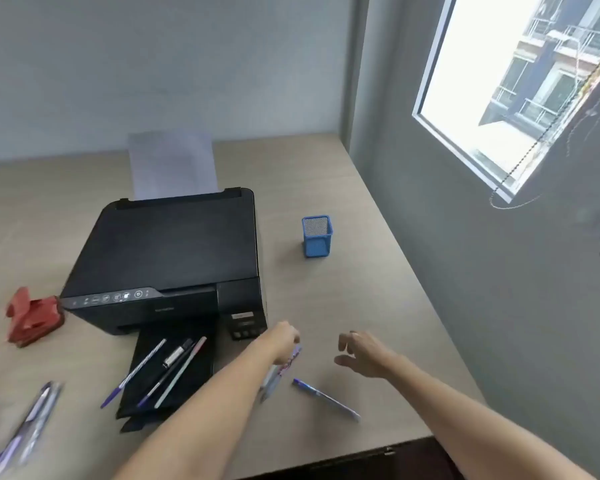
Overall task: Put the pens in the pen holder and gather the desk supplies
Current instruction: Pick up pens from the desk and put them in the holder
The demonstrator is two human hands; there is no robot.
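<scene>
Right now, a person reaches both bare arms forward over a pale wood-grain bench (343, 188) beside a black printer (167, 258). Their left hand (284, 341) is curled shut around a pen with a patterned barrel (278, 372), which slants back toward them below the fist; it looks lifted so it can be carried to the holder. Their right hand (361, 353) hovers just beside it, fingers loosely spread and holding nothing, palm turned inward as if ready to help or to take the next pen. A blue-tipped pen (326, 398) lies flat on the bench between and below the two hands. Three more pens (160, 370) rest side by side on the printer's pulled-out black tray (194, 379), and a blurred pair of pens (28, 424) lies at the near left edge. The blue mesh pen holder (317, 236) stands upright and looks empty, well beyond the hands, right of the printer. A red hole punch (33, 317) sits left of the printer.
</scene>
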